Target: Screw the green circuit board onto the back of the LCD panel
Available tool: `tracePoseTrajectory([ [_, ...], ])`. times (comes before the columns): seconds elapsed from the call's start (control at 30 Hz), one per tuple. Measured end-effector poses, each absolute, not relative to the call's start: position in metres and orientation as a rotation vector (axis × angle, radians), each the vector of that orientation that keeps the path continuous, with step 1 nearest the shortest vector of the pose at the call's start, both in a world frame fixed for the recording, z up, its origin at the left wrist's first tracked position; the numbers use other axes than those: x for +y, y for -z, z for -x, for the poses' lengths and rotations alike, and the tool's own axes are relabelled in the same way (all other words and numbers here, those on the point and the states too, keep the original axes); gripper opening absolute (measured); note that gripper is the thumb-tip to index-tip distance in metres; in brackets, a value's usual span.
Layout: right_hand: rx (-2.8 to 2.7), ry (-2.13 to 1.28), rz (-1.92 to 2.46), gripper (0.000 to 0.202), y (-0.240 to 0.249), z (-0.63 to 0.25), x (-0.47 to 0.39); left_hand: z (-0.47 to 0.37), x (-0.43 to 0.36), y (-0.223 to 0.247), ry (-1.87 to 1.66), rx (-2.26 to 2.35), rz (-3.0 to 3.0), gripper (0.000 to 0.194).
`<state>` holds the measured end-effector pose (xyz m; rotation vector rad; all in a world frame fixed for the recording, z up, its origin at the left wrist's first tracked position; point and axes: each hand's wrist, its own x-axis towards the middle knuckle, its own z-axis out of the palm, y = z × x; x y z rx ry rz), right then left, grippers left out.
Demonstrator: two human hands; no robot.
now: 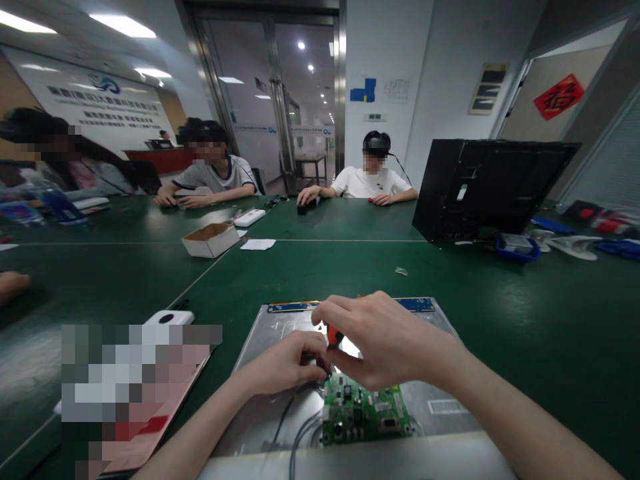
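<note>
Green circuit board point(365, 410) lies partly beneath the right hand point(385, 340) pinching a red tool point(333, 335); left hand point(290, 362) nearby, grip unclear.

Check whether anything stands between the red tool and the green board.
The left hand seems between: its fingertips show below the red tool, by the upper left corner of the green board. The tool's tip is hidden.
</note>
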<state>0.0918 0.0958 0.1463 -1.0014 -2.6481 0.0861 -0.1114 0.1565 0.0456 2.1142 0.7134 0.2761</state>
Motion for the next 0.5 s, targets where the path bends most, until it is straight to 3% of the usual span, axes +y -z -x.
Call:
tracePoseTrajectory([
  [0.17,-2.640,-0.096,0.995,0.026,-0.1448,-0.0931,0.0964,0.1115,0.1565,-0.0467,-0.300,0.731,-2.101,0.006],
  [0.5,-2.605,-0.038,1.048,0.012,-0.1465,-0.0913,0.0962,0.1098,0.1574,-0.0502,-0.267,0.727,-2.101,0.007],
])
